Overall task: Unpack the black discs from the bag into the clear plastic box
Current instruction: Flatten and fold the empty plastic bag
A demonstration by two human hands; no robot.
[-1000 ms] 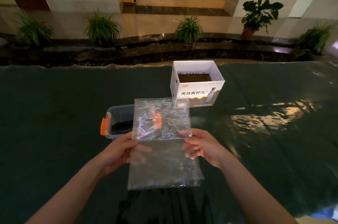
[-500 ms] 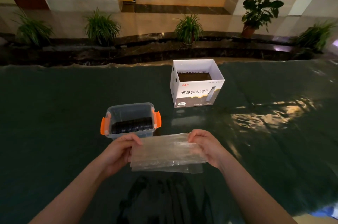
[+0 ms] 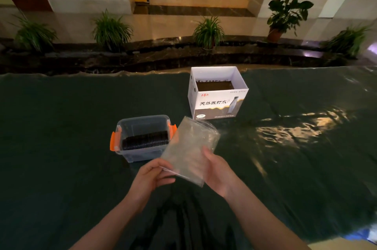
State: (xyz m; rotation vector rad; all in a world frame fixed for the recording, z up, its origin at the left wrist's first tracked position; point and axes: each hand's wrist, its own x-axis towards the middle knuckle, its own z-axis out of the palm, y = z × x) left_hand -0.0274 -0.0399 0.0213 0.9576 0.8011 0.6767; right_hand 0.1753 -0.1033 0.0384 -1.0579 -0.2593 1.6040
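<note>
- The clear bag (image 3: 189, 147) is held above the desk (image 3: 61, 147), tilted, its near-left corner pinched by the left hand (image 3: 152, 177).
- The right hand (image 3: 217, 170) grips its near-right edge.
- The black discs (image 3: 145, 141) lie in the clear plastic box (image 3: 142, 137), just left of the bag.

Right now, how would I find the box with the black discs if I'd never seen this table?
Start at the dark green table cover, then find the tall white cardboard box with printed writing. Nearer the person and to its left sits the clear plastic box. It alone has see-through walls and orange latches, with a row of black discs inside.
</note>
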